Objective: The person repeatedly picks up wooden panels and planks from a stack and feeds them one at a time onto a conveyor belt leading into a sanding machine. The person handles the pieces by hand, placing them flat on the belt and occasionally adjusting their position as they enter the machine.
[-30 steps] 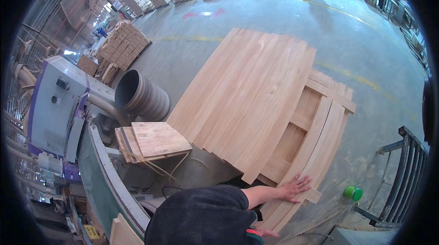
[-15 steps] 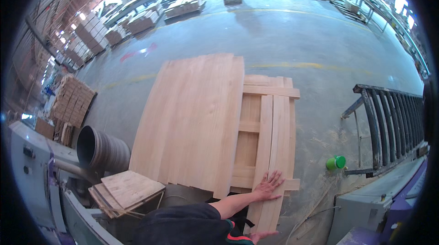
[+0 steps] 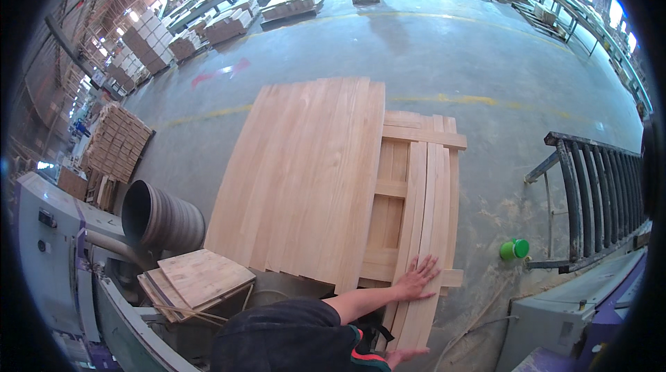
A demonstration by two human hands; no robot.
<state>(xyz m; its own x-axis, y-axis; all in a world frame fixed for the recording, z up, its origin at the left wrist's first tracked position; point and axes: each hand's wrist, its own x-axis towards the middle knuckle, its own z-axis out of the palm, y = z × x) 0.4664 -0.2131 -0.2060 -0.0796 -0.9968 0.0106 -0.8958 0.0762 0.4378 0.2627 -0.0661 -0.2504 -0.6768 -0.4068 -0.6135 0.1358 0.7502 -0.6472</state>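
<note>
My left hand (image 3: 418, 278) lies flat, fingers spread, on long narrow wooden boards (image 3: 424, 212) laid side by side. Close to the lower edge, my right hand (image 3: 407, 356) is at the near end of these boards, its visible fingers stretched out; part of it is hidden. The boards rest across wooden crosspieces (image 3: 424, 137) on a stack of timber. Left of them is a wide pile of pale wooden planks (image 3: 298, 178) lying edge to edge, its top higher than the crosspieces. My dark sleeve covers the pile's near right corner area.
A ribbed dark barrel (image 3: 166, 216) and a stack of small wooden panels (image 3: 201, 278) are at the left by a grey machine (image 3: 52, 233). At right are a green jar (image 3: 514, 250), a black slatted rack (image 3: 596, 198) and another grey machine (image 3: 565, 316).
The whole scene has shifted slightly to the right in view. My left hand stays flat on the boards, and my right hand stays at their near end.
</note>
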